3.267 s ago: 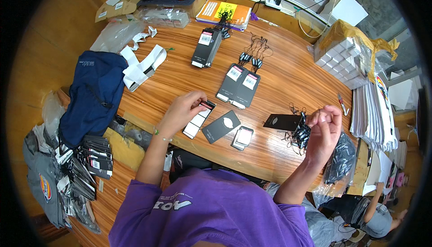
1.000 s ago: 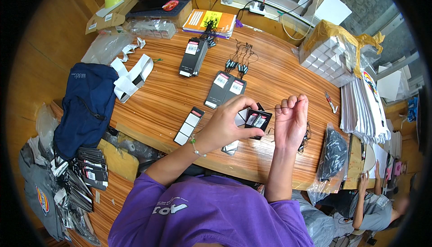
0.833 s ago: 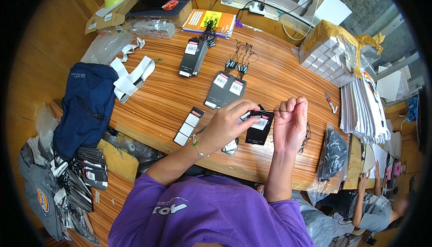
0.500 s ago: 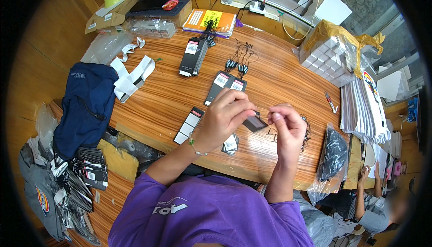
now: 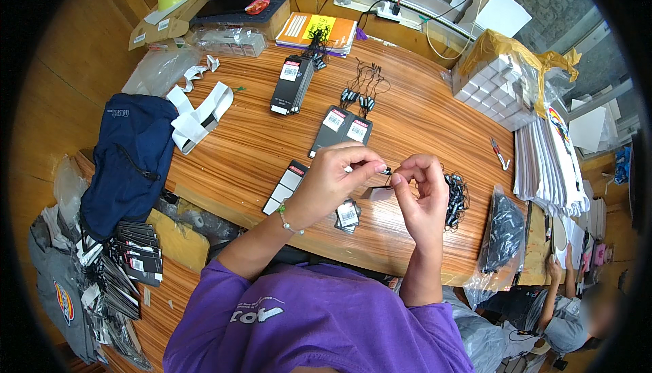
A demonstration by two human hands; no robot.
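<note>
Above the near part of the table, my left hand (image 5: 343, 172) pinches a thin black tag string with a small dark end piece at the fingertips. Close beside it, my right hand (image 5: 422, 193) has thumb and forefinger closed on the same string. A hang tag (image 5: 380, 193) dangles just below my fingers, its face pale with glare. Under my left wrist lies a black hang tag with white panels (image 5: 285, 184). A small pile of white stickers (image 5: 348, 215) sits between my forearms. Beside my right hand is a tangle of black strings (image 5: 456, 202).
Strung black tags (image 5: 341, 128) lie beyond my hands, with a taller tag stack (image 5: 292, 86) behind. White boxes (image 5: 494, 87), folded white garments (image 5: 547, 166), snips (image 5: 500, 153) and a bagged black bundle (image 5: 501, 234) are on the right. A navy garment (image 5: 129, 162) lies left. Another person (image 5: 567, 318) sits lower right.
My left fingers have moved from the tag to its string, and the tag now hangs lower. My right hand has shifted left toward my left hand, uncovering more of the string tangle.
</note>
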